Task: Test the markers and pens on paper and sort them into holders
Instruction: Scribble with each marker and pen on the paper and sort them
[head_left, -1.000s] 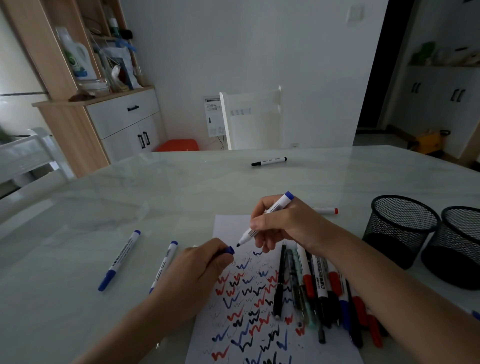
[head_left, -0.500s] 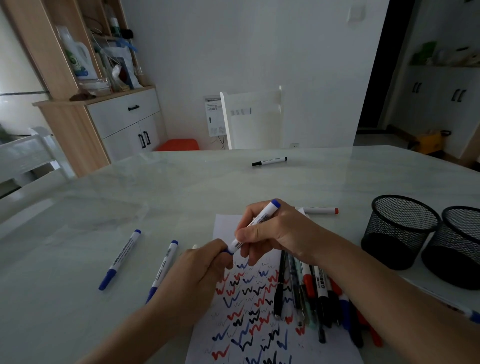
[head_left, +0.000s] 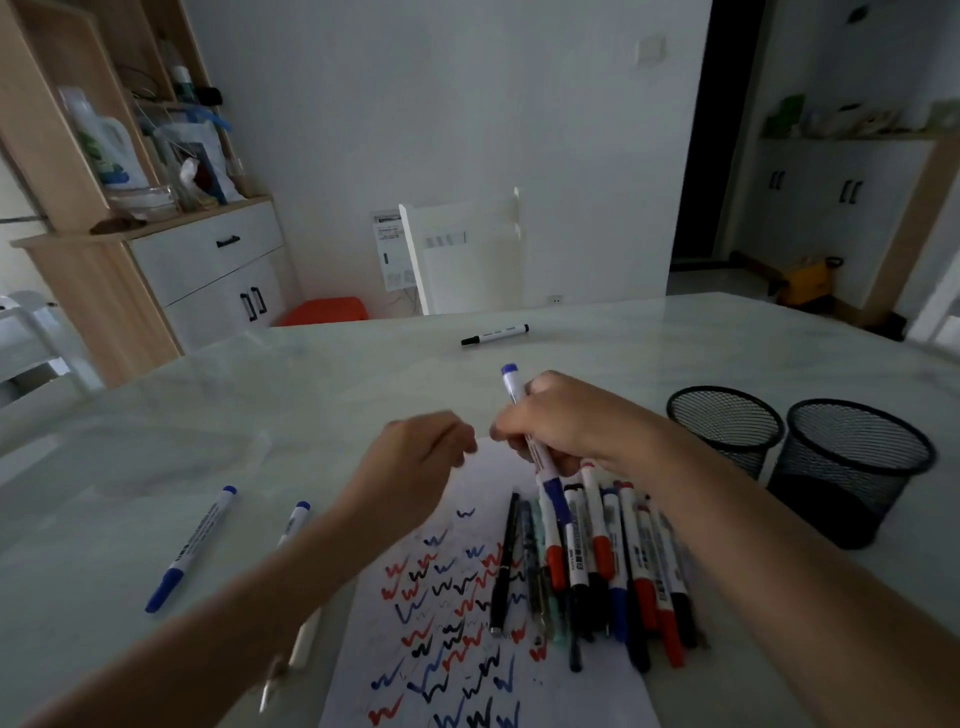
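Pale marble-look table (head_left: 156, 441), dim room. Nearest: white paper (head_left: 467, 691) full of red, blue and black squiggles, pile of markers and pens (head_left: 613, 561) lying on its right side. 2 loose blue-capped markers (head_left: 192, 545) left of the paper. 2 black mesh holders (head_left: 748, 441) stand right of the pile. Black-capped marker (head_left: 493, 334) lies far off. White chair (head_left: 467, 249) and wood cabinet (head_left: 156, 270) behind. Left hand (head_left: 415, 457) blurred above paper's top edge, fingers loosely curled, nothing in them. Right hand (head_left: 566, 421) grips blue marker (head_left: 519, 400) steeply, capped end down over the pile
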